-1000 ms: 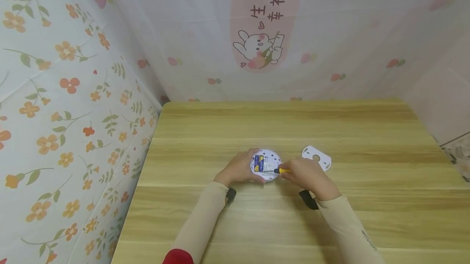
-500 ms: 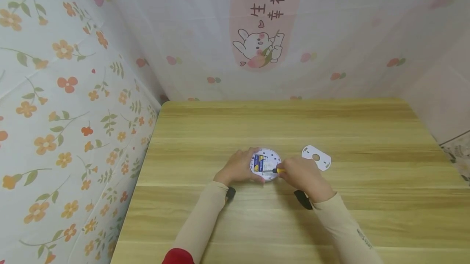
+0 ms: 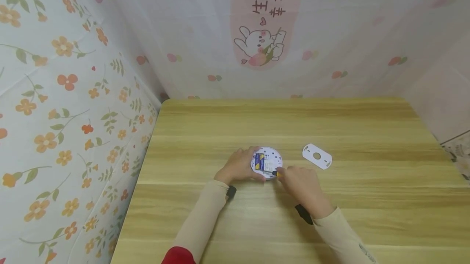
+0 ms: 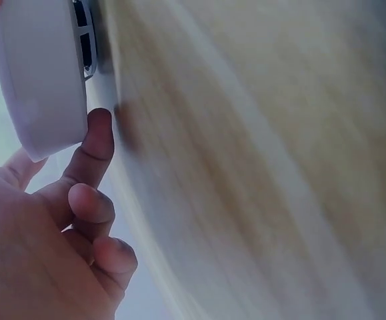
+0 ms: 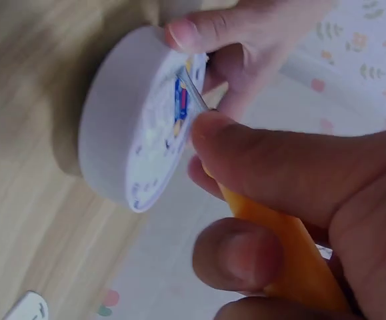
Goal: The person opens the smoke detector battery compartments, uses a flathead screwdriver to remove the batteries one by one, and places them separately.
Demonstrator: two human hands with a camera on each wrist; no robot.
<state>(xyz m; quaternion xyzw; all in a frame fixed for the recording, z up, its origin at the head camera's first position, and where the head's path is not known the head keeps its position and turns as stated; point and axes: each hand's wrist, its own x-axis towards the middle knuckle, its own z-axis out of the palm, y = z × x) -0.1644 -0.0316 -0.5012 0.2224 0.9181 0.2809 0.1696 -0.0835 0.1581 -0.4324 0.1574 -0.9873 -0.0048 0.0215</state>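
Observation:
A round white smoke detector [image 3: 272,158] has its back facing up, with blue-and-yellow batteries [image 3: 259,161] in an open compartment. My left hand [image 3: 240,166] grips its left side, thumb near the front rim and fingers at the far rim. In the left wrist view the white side wall [image 4: 39,87] rests at a fingertip, and the other fingers are bent below it. My right hand [image 3: 302,186] pinches a screwdriver [image 5: 279,260] by its yellow handle. Its metal shaft [image 5: 194,91] points into the detector's back, the tip right at the end of the batteries.
A white mounting plate [image 3: 310,155] with a central hole lies right of the detector. Both things are on a wood-grain table [image 3: 220,121]. A printed cloth [image 3: 191,23] hangs behind the far edge, and a floral cloth [image 3: 73,113] hangs along the left.
My right hand has shifted slightly toward me and no longer overlaps the mounting plate. The screwdriver tilts a little differently, with its tip still by the batteries. My left hand stays put.

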